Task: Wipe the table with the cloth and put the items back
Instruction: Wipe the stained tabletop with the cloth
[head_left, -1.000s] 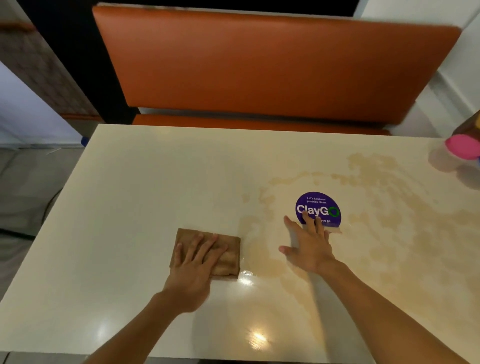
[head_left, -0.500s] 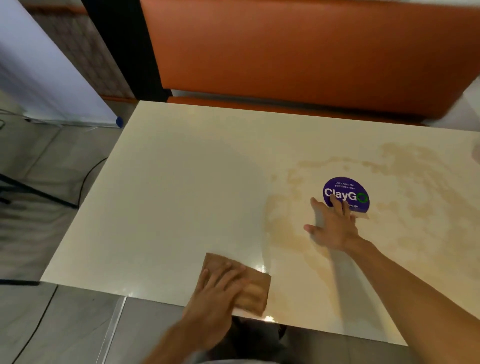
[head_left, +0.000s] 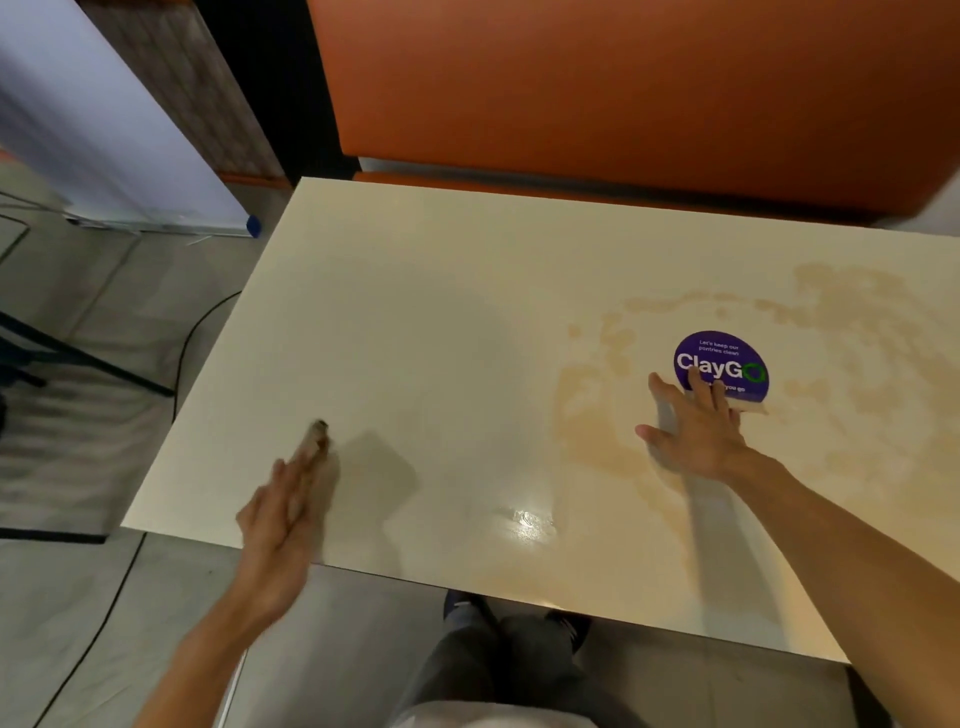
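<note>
At the near edge, the person's dark trousers (head_left: 467, 670) and a shoe (head_left: 462, 603) show below the cream table (head_left: 415, 312). The left hand (head_left: 278, 525) hangs over the table's near left corner, turned on edge and blurred, fingers stretched forward. The brown cloth (head_left: 317, 436) sticks out just past those fingertips, seen almost edge-on, and runs back along the fingers. Whether the thumb pinches it cannot be told through the blur. A soft shadow (head_left: 376, 467) lies on the tabletop just to its right.

Farther in and well apart to the right, the right hand (head_left: 693, 431) lies flat and released on the table, fingers spread. Its fingertips touch the lower edge of the round purple ClayGo sign (head_left: 727, 358). A pale brown stain (head_left: 587, 421) spreads around that hand and away to the right. Beyond the table stands an orange bench (head_left: 623, 78); a black cable (head_left: 189, 338) trails on the floor at left.
</note>
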